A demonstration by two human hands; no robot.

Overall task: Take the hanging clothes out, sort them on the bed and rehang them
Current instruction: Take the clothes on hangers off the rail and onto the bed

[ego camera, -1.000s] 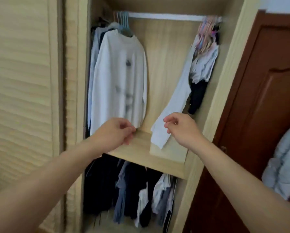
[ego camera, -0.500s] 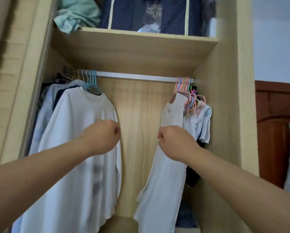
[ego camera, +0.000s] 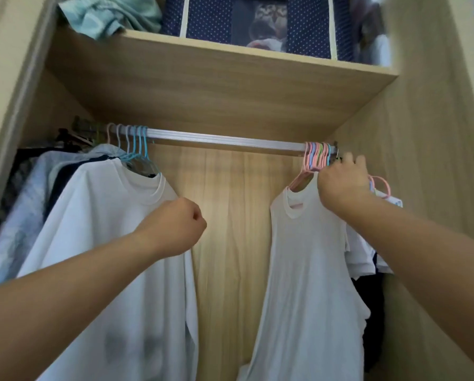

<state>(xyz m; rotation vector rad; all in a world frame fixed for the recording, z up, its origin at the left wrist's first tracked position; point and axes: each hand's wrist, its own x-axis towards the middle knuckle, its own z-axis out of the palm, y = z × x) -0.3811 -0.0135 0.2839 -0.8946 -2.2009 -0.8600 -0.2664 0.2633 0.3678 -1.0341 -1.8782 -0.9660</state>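
White sleeveless top [ego camera: 307, 265] hangs at the right end of the rail [ego camera: 225, 139], on a pink hanger in the bunched pastel hangers [ego camera: 317, 156]. My right hand [ego camera: 343, 182] is at the hanger necks, fingers curled around them, exact count hidden. Best move: gather all hooks together, lift straight up to clear the rail, then pull out. My left hand [ego camera: 172, 229] is a clenched fist, holding nothing, in front of the white long-sleeve shirt [ego camera: 106, 243]; use it to support the fabric underneath.

I see right hand [ego camera: 341, 185] gripping pink hangers [ego camera: 317, 158] on rail [ego camera: 225, 140] | left hand [ego camera: 175, 226] fisted, holding nothing, before white shirt [ego camera: 115, 243] | white top [ego camera: 307, 270] hangs right
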